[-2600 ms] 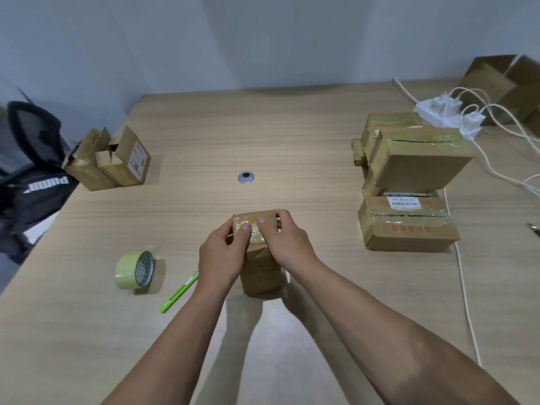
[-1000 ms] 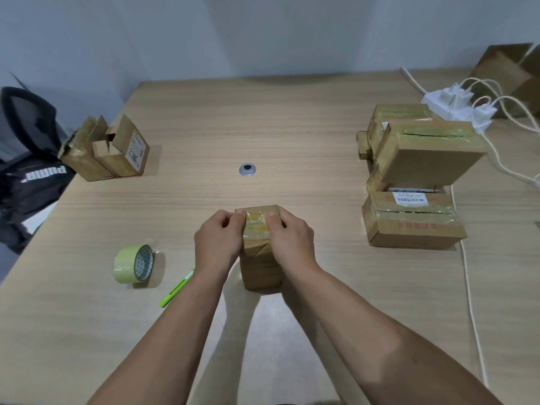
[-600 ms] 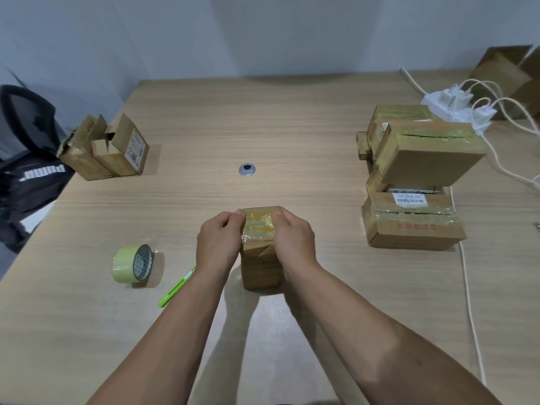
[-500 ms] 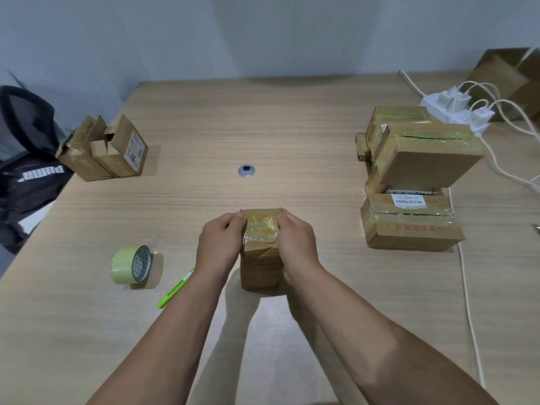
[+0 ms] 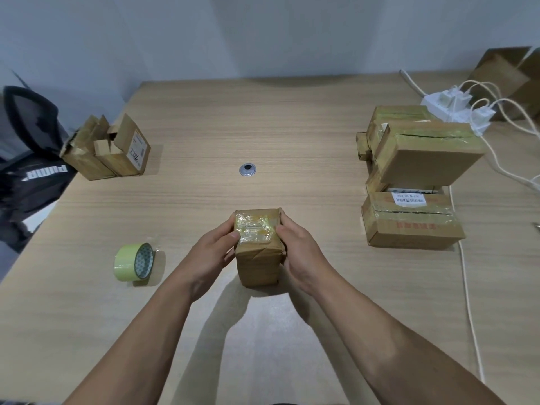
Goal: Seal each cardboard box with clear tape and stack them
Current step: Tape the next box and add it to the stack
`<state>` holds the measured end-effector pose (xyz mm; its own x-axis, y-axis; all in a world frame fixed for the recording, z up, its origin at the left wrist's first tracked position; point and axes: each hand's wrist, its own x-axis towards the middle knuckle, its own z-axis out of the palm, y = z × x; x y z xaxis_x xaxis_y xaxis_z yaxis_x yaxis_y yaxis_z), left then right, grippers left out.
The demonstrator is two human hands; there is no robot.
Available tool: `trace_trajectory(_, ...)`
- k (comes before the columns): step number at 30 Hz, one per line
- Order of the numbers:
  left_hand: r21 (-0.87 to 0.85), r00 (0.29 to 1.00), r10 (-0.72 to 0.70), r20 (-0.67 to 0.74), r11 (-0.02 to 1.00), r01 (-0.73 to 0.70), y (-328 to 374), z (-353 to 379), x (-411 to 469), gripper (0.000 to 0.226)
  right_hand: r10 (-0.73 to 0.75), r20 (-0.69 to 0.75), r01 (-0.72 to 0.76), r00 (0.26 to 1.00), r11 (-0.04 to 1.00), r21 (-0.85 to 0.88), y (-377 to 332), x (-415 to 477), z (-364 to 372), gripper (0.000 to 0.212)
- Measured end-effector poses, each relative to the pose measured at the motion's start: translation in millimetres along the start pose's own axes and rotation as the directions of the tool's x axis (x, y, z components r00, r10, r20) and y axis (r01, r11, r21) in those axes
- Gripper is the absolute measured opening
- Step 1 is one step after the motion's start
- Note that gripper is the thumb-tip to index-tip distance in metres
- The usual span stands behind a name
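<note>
Cardboard box (image 5: 259, 249), brown, upright, creased, glossy tape across top

White power strip (image 5: 436, 103), metal grommet (image 5: 247, 170)

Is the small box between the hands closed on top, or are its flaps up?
Closed. The small box stands upright, its top flaps flat under glossy tape; the left hand and right hand hold its sides.

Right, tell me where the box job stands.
Done: taped boxes stacked at right. In hand: left hand and right hand grip the small box, tape across its top. Left: stack it, then seal the open boxes at far left; tape roll lies nearby.
</note>
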<state>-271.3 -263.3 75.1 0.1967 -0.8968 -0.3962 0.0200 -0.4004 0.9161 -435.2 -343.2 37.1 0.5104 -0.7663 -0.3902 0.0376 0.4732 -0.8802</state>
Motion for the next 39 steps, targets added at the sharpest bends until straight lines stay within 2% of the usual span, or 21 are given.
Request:
trace_trajectory(5,-0.029,1.0,-0.004,-0.01,1.0,0.004,3.6,2.2,-3.3,0.053,-0.034,0.053,0.036,0.998,0.999,-0.04,1.1,-4.8,-3.2,0.041)
trace_trajectory(10,0.065,0.997,0.044,-0.068,0.997,-0.04,4.4,5.8,-3.0,0.046,-0.047,0.066,0.058,0.997,0.982,-0.177,5.1,-2.8,-1.0,0.061)
trace_trajectory(16,0.083,0.992,0.076,-0.104,0.994,-0.068,5.4,13.8,0.2,0.048,-0.095,0.039,0.101,0.995,0.968,-0.23,5.1,-1.9,-2.9,0.062)
trace_trajectory(21,0.13,0.988,0.086,-0.128,0.989,-0.069,5.3,16.9,3.7,0.06,-0.135,0.01,0.13,0.991,0.929,-0.346,4.7,-1.0,-2.1,0.067)
trace_trajectory(24,0.16,0.985,0.09,-0.149,0.985,-0.065,4.6,15.5,1.0,0.051,-0.156,0.021,0.149,0.988,0.888,-0.436,-0.1,0.4,1.3,0.075)
trace_trajectory(27,0.152,0.985,0.094,-0.146,0.986,-0.071,3.2,12.5,-1.6,0.04,-0.16,0.024,0.154,0.987,0.878,-0.453,-3.1,1.2,4.3,0.079)
trace_trajectory(31,0.006,0.986,0.092,-0.142,0.996,-0.092,-4.4,6.6,-4.1,0.038,-0.068,0.038,0.076,0.997,0.947,-0.312,4.4,0.4,3.7,0.071)
trace_trajectory(33,-0.119,0.975,0.09,-0.202,0.986,-0.115,-6.2,4.1,-6.8,0.036,-0.028,0.016,0.031,0.999,0.973,-0.227,11.8,-4.9,1.6,0.059)
trace_trajectory(35,-0.215,0.958,0.064,-0.278,0.968,-0.127,-7.2,1.4,-6.7,0.036,0.005,-0.053,-0.014,0.999,0.985,-0.171,22.2,-7.3,-2.6,0.059)
trace_trajectory(39,-0.386,0.942,-0.006,-0.336,0.913,-0.132,-8.2,-1.5,-4.0,0.036,0.042,-0.182,-0.087,0.982,0.965,-0.246,36.6,-5.4,-16.2,0.055)
